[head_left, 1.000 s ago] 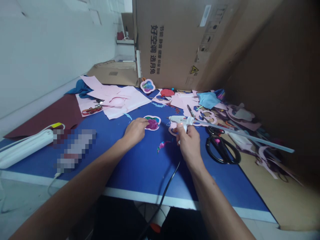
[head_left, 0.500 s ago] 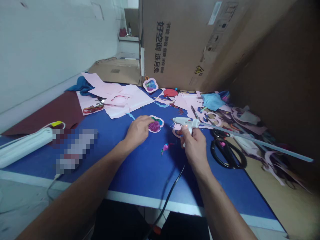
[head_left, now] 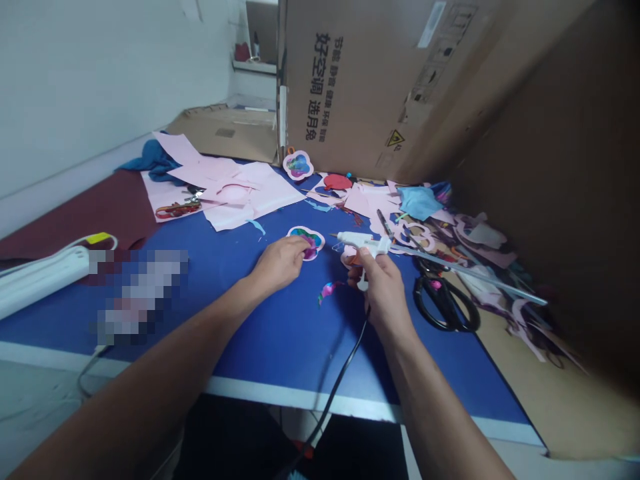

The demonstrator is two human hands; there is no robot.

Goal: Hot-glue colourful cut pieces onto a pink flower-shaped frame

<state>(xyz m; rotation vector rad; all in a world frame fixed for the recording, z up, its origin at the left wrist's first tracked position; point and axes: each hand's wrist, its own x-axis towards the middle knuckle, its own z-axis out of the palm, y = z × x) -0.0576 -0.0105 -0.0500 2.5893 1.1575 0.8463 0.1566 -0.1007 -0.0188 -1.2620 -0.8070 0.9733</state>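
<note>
My left hand (head_left: 280,263) has its fingers pressed together on a flower-shaped piece (head_left: 315,235) with a pale pink border and a shiny purple, blue and green centre, lying on the blue table. The fingertips cover part of its centre. In my right hand (head_left: 384,283) is a white glue gun (head_left: 359,238), its nozzle pointing left, just right of the flower. A long translucent glue stick (head_left: 475,270) sticks out of its back end. Partly hidden under the gun lies a pink cutout (head_left: 349,257). Nearer me is a small shiny scrap (head_left: 327,289).
Black-handled scissors (head_left: 445,303) lie to the right, beside a heap of paper and fabric scraps (head_left: 483,233). Pink sheets (head_left: 260,190) and another flower piece (head_left: 299,165) are at the back. A cardboard box (head_left: 365,87) stands behind. The gun's black cord (head_left: 345,373) hangs over the front edge.
My left fingers have shifted from the flower's left edge onto its lower middle. My right hand still holds the glue gun beside it. The whole view has shifted slightly.
</note>
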